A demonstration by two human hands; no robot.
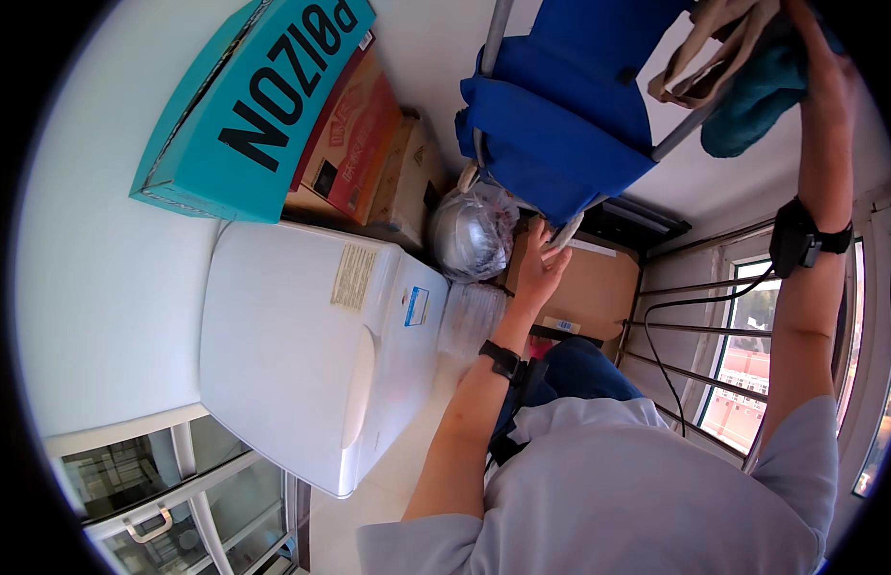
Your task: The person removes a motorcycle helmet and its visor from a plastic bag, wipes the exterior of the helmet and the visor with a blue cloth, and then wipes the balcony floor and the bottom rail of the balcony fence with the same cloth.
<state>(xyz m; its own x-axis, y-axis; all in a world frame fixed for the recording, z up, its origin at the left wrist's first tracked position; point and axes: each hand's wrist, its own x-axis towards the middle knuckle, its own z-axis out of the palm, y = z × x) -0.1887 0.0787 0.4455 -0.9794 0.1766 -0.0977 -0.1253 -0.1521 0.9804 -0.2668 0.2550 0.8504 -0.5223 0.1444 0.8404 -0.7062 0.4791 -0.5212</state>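
A folding frame of metal tubes with blue fabric [560,120] stands or hangs upright at the top centre, with pale ends on its lower tubes. My left hand [539,266] is at its lower end, thumb and fingers either side of a pale tube end [568,230], closed on it. My right arm is raised along the right side. My right hand [825,72] is at the upper right rim, against a dark teal soft thing [752,113]; its fingers are mostly hidden. Beige straps [718,53] hang beside it, next to the frame.
A white appliance [282,326] stands at left, topped by a turquoise box [234,125] and brown cartons [354,144]. A plastic-wrapped silver round thing [469,235] sits beyond. A cardboard box [589,283] lies ahead. Window bars [714,331] run along the right, with a black cable [661,305] from my right wristband.
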